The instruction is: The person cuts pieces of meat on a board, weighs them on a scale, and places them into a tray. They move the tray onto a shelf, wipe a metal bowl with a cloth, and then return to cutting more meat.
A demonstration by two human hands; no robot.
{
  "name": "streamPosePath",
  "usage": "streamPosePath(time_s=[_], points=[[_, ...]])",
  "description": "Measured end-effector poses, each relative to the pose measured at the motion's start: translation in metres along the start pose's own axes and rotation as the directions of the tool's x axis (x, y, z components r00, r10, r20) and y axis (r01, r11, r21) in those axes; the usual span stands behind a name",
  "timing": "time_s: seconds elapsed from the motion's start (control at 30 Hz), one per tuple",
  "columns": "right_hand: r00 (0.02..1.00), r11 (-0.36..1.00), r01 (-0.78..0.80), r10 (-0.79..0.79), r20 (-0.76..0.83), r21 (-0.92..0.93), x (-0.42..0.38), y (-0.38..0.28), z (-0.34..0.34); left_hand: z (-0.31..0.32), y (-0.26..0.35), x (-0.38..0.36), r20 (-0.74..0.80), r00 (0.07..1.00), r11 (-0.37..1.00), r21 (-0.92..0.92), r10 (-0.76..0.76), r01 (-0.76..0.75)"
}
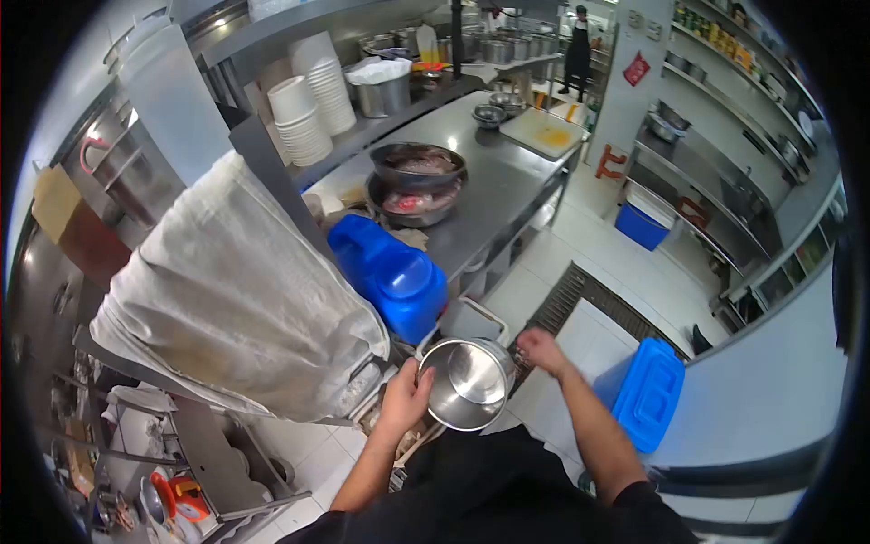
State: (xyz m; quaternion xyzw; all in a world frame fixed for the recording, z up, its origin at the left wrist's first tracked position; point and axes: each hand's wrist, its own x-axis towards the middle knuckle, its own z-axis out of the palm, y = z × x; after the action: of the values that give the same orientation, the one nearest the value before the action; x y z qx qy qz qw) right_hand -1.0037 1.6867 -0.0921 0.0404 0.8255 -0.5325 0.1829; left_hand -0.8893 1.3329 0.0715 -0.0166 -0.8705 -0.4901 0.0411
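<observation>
In my left hand [408, 396] is a shiny metal pot [467, 385], gripped at its left rim with the thumb on the near side. Its mouth tilts toward me and the inside looks bare. My right hand [541, 352] is closed just beyond the pot's right side. Whatever its fingers hold, if anything, is too small to make out. Directly past the pot stands a blue plastic jug [390, 276], close to a white cloth [236, 299] draped at the left. A pale container with a handle [473, 319] shows partly behind the pot.
Two stacked metal bowls [417, 186] of raw-looking meat sit on the steel counter [494, 195]. White tubs [308, 109] are stacked on the left shelf. A blue lidded bin [645, 394] stands at right, beside a floor drain grate [625, 313]. Another person [577, 54] stands far back.
</observation>
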Motion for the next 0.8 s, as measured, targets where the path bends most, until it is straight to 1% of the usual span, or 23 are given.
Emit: streamPosePath(time_s=[0.03,0.1,0.17,0.2,0.23,0.27,0.3,0.33,0.37,0.4,0.43,0.47,0.5,0.57,0.6,0.67,0.7,0.73,0.8], points=[[1.0,1.0,0.014,-0.013,-0.014,0.017,0.025,-0.053,-0.015,-0.006,0.005,0.014,-0.02,1.0,1.0,0.03,-0.003,0.004],[0.976,0.966,0.216,-0.212,-0.041,0.14,0.073,-0.151,-0.038,-0.015,0.019,0.027,-0.078,0.997,0.999,0.031,-0.011,0.014],[0.92,0.915,0.391,-0.391,-0.026,0.103,0.121,-0.244,-0.061,-0.021,0.037,0.034,-0.154,0.987,0.999,-0.009,-0.041,0.04],[0.892,0.886,0.45,-0.453,0.001,0.113,0.146,-0.289,-0.073,-0.02,0.039,0.035,-0.195,0.977,0.996,-0.025,-0.092,0.089],[0.845,0.843,0.534,-0.535,-0.009,0.066,0.157,-0.338,-0.082,-0.019,0.04,0.038,-0.247,0.964,0.994,-0.054,-0.101,0.09],[0.822,0.818,0.568,-0.57,-0.008,0.093,0.184,-0.376,-0.088,-0.015,0.041,0.039,-0.3,0.947,0.992,-0.083,-0.114,0.093],[0.765,0.759,0.644,-0.643,-0.04,0.097,0.212,-0.41,-0.092,-0.011,0.041,0.039,-0.354,0.926,0.989,-0.111,-0.13,0.097],[0.702,0.703,0.711,-0.705,-0.096,0.036,0.237,-0.445,-0.096,-0.006,0.04,0.037,-0.373,0.899,0.971,-0.154,-0.228,0.183],[0.623,0.617,0.782,-0.774,-0.115,0.087,0.269,-0.476,-0.1,0.001,0.043,0.033,-0.426,0.867,0.963,-0.179,-0.258,0.199],[0.612,0.607,0.789,-0.765,-0.199,0.093,0.294,-0.504,-0.101,0.009,0.048,0.038,-0.487,0.83,0.959,-0.206,-0.274,0.196],[0.623,0.624,0.778,-0.753,-0.213,0.07,0.321,-0.531,-0.105,0.018,0.053,0.041,-0.543,0.787,0.953,-0.231,-0.292,0.195],[0.585,0.605,0.796,-0.77,-0.253,-0.002,0.351,-0.551,-0.106,0.029,0.057,0.041,-0.579,0.748,0.935,-0.314,-0.325,0.163],[0.546,0.588,0.806,-0.784,-0.295,-0.07,0.379,-0.567,-0.105,0.039,0.069,0.043,-0.624,0.702,0.929,-0.334,-0.344,0.158],[0.615,0.662,0.74,-0.739,-0.276,-0.122,0.416,-0.592,-0.103,0.056,0.101,0.052,-0.7,0.615,0.923,-0.36,-0.362,0.134],[0.643,0.667,0.742,-0.736,-0.212,-0.065,0.412,-0.601,-0.106,0.06,0.123,0.057,-0.694,0.604,0.917,-0.349,-0.391,0.193],[0.647,0.665,0.741,-0.745,-0.162,-0.095,0.422,-0.612,-0.106,0.074,0.107,0.057,-0.722,0.563,0.909,-0.39,-0.402,0.149],[0.651,0.665,0.738,-0.746,-0.136,-0.117,0.431,-0.612,-0.105,0.081,0.113,0.062,-0.73,0.545,0.901,-0.415,-0.413,0.127],[0.647,0.657,0.747,-0.754,-0.113,-0.1,0.44,-0.613,-0.101,0.087,0.119,0.065,-0.725,0.512,0.874,-0.472,-0.46,0.118],[0.686,0.687,0.726,-0.726,-0.035,-0.025,0.443,-0.609,-0.102,0.094,0.134,0.072,-0.74,0.497,0.888,-0.422,-0.453,0.18]])
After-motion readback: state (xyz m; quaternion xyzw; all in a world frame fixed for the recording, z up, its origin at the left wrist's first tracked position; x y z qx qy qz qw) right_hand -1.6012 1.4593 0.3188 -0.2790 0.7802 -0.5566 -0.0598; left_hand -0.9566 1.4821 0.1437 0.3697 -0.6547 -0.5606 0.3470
